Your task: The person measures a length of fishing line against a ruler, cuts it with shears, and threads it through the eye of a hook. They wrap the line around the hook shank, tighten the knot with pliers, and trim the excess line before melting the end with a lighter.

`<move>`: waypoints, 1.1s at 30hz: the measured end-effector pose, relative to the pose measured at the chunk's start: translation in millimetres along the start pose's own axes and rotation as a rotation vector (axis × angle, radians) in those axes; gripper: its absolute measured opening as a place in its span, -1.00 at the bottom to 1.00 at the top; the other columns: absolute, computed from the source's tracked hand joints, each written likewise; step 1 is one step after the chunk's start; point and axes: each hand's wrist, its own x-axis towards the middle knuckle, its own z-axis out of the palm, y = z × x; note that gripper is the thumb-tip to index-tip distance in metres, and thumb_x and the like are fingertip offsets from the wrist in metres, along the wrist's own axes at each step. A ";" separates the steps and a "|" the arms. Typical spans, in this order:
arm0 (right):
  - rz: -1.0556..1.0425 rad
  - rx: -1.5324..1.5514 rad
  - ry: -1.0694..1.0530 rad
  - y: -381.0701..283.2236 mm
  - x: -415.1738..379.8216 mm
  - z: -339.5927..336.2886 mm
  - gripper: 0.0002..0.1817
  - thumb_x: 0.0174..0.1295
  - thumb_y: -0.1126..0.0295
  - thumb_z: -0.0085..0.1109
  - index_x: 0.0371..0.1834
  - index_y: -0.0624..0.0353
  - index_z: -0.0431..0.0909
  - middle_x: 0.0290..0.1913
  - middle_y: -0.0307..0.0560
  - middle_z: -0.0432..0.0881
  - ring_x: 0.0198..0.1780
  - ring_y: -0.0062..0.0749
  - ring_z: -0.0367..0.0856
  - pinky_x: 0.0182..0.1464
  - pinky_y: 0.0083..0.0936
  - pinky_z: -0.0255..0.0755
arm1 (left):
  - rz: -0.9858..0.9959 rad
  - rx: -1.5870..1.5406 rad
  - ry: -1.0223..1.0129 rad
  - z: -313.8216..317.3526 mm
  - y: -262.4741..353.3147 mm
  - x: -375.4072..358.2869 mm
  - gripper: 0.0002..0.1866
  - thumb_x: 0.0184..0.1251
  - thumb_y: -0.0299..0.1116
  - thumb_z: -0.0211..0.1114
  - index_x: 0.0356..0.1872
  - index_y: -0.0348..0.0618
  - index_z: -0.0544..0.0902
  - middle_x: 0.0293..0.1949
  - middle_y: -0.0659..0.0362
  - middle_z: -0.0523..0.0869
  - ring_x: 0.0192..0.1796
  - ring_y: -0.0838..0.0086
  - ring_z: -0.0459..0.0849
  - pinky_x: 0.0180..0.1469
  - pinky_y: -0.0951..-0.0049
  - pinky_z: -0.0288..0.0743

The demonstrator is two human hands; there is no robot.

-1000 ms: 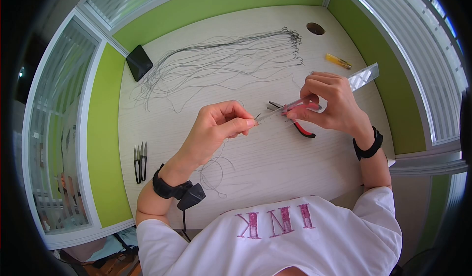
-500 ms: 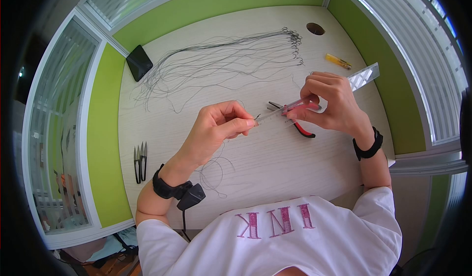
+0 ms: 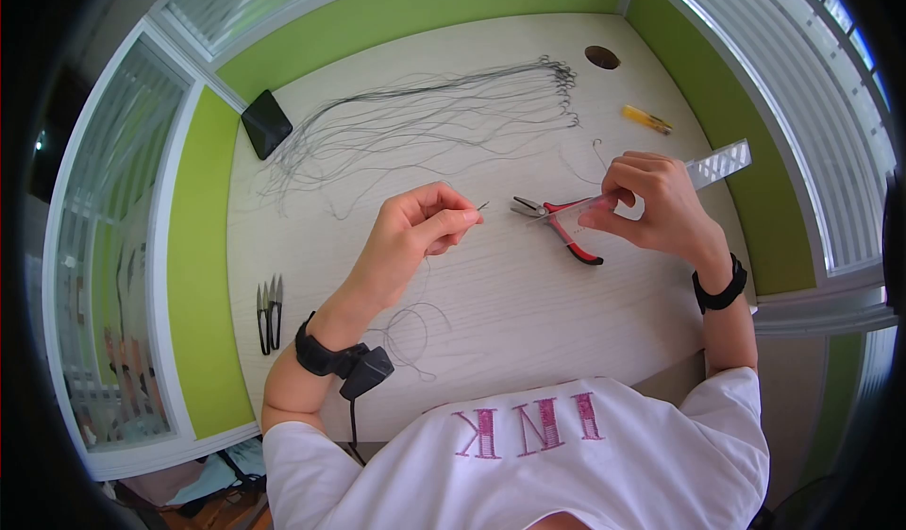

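My left hand [image 3: 422, 233] is closed in a pinch on a fish hook [image 3: 483, 206], of which only a small dark bit shows past the fingertips. Thin line [image 3: 411, 327] hangs below this hand and lies in loose loops on the table. My right hand [image 3: 651, 195] grips a clear ruler [image 3: 722, 163] between thumb and fingers; its near end points toward my left hand, with a gap between. Under the ruler lie red-and-black pliers [image 3: 576, 245], jaws toward the left. A single hook [image 3: 597, 143] lies just beyond my right hand.
Many thin lines [image 3: 406, 119] stretch across the back of the table, their hooks [image 3: 566, 77] bunched at the right. A black phone-like slab [image 3: 267, 124] leans at the back left. Thread snips [image 3: 270, 315] lie left, a yellow cutter [image 3: 647, 119] right. Green partitions [image 3: 396, 22] edge the table.
The ruler has moved right with my right hand, away from the hook in my left. My left hand has shifted slightly left and up, still pinching.
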 end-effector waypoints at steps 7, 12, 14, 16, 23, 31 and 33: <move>0.289 -0.024 -0.051 24.9 -50.6 -3.7 -0.60 -0.06 0.15 0.42 -0.70 0.16 0.42 -0.67 -0.19 0.43 -0.58 -0.37 0.40 -0.51 -0.50 0.25 | -0.007 -0.004 0.003 0.2 -10.7 7.7 -0.90 0.24 -0.40 0.21 -0.35 -0.22 0.56 -0.59 0.36 0.43 -0.57 0.74 0.21 -0.49 0.70 0.07; 0.281 -0.014 -0.108 27.0 -61.9 -4.7 -0.64 -0.06 0.15 0.42 -0.63 0.18 0.50 -0.60 -0.16 0.51 -0.49 -0.33 0.47 -0.36 -0.46 0.32 | 0.012 0.063 0.031 0.0 -27.8 15.3 -0.90 0.25 -0.40 0.21 -0.35 -0.22 0.56 -0.58 0.35 0.46 -0.56 0.75 0.23 -0.49 0.71 0.08; 0.261 -0.039 -0.099 28.7 -59.1 -6.1 -0.65 -0.07 0.15 0.42 -0.61 0.18 0.53 -0.56 -0.15 0.54 -0.45 -0.33 0.50 -0.31 -0.46 0.34 | 0.012 0.071 0.030 -0.6 -33.6 17.8 -0.90 0.25 -0.40 0.21 -0.35 -0.22 0.56 -0.58 0.34 0.47 -0.56 0.75 0.24 -0.49 0.71 0.09; 0.178 -0.117 -0.068 32.1 -54.6 -5.7 -0.72 -0.02 0.20 0.39 -0.51 0.18 0.57 -0.45 -0.14 0.58 -0.38 -0.33 0.53 -0.24 -0.44 0.38 | 0.004 0.074 0.034 -1.2 -38.0 19.5 -0.91 0.25 -0.41 0.21 -0.35 -0.22 0.57 -0.57 0.33 0.48 -0.56 0.75 0.25 -0.49 0.72 0.10; 0.298 -0.121 0.002 49.2 -15.2 10.3 -0.86 0.09 0.37 0.29 -0.40 0.18 0.57 -0.38 -0.17 0.59 -0.34 -0.34 0.57 -0.28 -0.46 0.42 | 0.008 0.072 0.031 -2.9 -40.7 23.0 -0.90 0.27 -0.40 0.20 -0.31 -0.21 0.58 -0.56 0.33 0.49 -0.55 0.76 0.27 -0.50 0.73 0.12; 0.220 0.463 -0.071 -25.3 27.3 34.3 -0.85 0.15 0.36 0.28 -0.32 0.22 0.63 -0.42 -0.21 0.59 -0.43 -0.58 0.47 -0.41 -0.63 0.32 | 0.007 -0.085 -0.018 4.1 -37.9 18.1 -0.88 0.29 -0.37 0.22 -0.27 -0.20 0.58 -0.50 0.32 0.52 -0.50 0.74 0.34 -0.47 0.72 0.16; 0.285 0.462 -0.105 -34.1 28.0 41.5 -0.82 0.14 0.33 0.29 -0.33 0.22 0.64 -0.43 -0.23 0.58 -0.46 -0.61 0.43 -0.43 -0.63 0.31 | 0.027 -0.108 -0.006 5.4 -37.6 17.0 -0.88 0.29 -0.36 0.23 -0.27 -0.20 0.58 -0.49 0.32 0.52 -0.49 0.73 0.34 -0.46 0.72 0.16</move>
